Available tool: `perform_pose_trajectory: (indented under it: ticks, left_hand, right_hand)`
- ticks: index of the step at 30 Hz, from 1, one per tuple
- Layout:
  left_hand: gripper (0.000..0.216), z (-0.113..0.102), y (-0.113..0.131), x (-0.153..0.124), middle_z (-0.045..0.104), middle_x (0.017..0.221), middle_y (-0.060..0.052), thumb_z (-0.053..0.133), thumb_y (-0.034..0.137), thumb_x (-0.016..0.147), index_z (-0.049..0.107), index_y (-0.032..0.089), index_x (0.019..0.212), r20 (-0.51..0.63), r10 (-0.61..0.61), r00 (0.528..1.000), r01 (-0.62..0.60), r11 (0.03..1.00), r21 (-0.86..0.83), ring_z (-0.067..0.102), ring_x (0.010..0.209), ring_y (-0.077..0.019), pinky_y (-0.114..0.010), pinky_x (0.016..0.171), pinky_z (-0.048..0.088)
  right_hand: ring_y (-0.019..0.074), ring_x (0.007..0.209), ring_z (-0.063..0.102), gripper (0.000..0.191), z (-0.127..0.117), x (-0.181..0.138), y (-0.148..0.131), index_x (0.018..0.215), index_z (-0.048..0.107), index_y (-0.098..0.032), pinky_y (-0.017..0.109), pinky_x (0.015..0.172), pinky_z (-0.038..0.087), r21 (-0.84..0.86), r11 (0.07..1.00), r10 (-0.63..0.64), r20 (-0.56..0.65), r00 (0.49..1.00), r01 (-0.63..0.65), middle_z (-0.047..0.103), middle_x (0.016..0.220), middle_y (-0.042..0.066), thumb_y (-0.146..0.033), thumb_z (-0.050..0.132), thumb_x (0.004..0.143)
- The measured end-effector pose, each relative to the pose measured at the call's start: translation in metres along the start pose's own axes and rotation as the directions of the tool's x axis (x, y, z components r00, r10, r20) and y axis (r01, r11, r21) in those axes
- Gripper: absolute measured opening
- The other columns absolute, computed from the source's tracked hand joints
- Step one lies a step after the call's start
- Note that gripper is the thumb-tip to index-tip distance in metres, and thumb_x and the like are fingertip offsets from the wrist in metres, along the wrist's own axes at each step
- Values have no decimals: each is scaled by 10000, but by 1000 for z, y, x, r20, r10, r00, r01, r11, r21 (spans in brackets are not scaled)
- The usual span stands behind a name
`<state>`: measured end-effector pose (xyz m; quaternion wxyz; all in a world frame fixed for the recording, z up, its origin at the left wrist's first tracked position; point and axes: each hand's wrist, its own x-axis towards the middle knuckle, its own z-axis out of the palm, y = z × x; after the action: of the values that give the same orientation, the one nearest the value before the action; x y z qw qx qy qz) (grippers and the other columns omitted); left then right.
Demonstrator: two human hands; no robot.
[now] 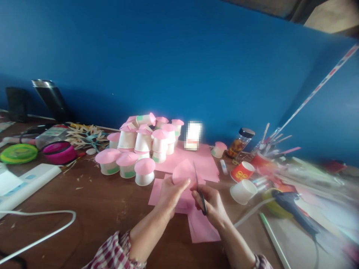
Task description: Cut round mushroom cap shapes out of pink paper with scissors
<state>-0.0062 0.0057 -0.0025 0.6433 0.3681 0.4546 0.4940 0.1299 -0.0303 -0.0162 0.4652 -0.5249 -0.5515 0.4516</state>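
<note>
The left hand [174, 192] pinches a round bit of pink paper [181, 172], its thumb on top and pointing right; how the fingers sit under it is hidden. The right hand [211, 203] is closed around the black handle of the scissors [197, 183]. The blade points up and away, right at the right edge of the paper. It is too thin and blurry to tell how wide the scissors are spread.

The paper is up in the middle, over a mess of pink sheets [204, 226]. Some sheets poke out left of the left hand, some poke out below the right hand, and a big pile [209, 164] lies behind.

On the left, a bunch of cups [144, 177] with pink pointy hats sits near the left hand. The front hat edges come close to the sheets. Brown table [106, 216] shows between the left arm and the white cord [42, 237], so that arm has wide room. The right side is tighter: a white cup [243, 192] lies tipped near the right hand, with a red cup [242, 172] just behind it and a glue gun [297, 209] farther right.
</note>
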Motion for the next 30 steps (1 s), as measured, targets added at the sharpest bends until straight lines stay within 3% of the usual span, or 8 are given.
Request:
perform_pose_trajectory:
  ticks: [10, 14, 21, 30]
  left_hand:
    - [144, 9, 12, -7, 682, 593, -72, 713, 245, 626, 682, 115, 680, -65, -28, 998, 26, 999, -24, 634, 528, -196, -272, 501, 498]
    - [212, 4, 6, -4, 700, 660, -98, 711, 282, 638, 697, 98, 741, -11, -26, 1000, 26, 1000, -4, 655, 597, -220, -285, 541, 513]
    - [249, -3, -7, 5, 713, 718, -95, 722, 316, 644, 693, 115, 789, 6, -8, 1000, 8, 1000, -11, 667, 646, -220, -283, 575, 524]
    - [191, 0, -2, 2, 704, 656, -74, 728, 297, 628, 693, 131, 717, -34, -34, 999, 34, 999, -9, 654, 578, -200, -255, 514, 505]
  right_hand:
    - [82, 447, 389, 244, 4, -1, -6, 765, 618, -125, 209, 419, 277, 40, 999, 10, 2, 1000, -10, 459, 507, -41, -359, 678, 731]
    - [77, 459, 394, 234, 3, -1, -6, 661, 566, -141, 203, 433, 278, 47, 999, -12, 9, 1000, 12, 465, 511, -41, -331, 682, 731]
    - [74, 457, 391, 225, 1, 0, -3, 655, 564, -144, 199, 431, 282, 23, 1000, -11, 15, 1000, 11, 465, 506, -44, -321, 675, 738]
    - [78, 445, 387, 241, 0, 0, -2, 754, 620, -128, 203, 413, 281, -11, 1000, 0, 10, 1000, 0, 460, 497, -43, -364, 670, 740]
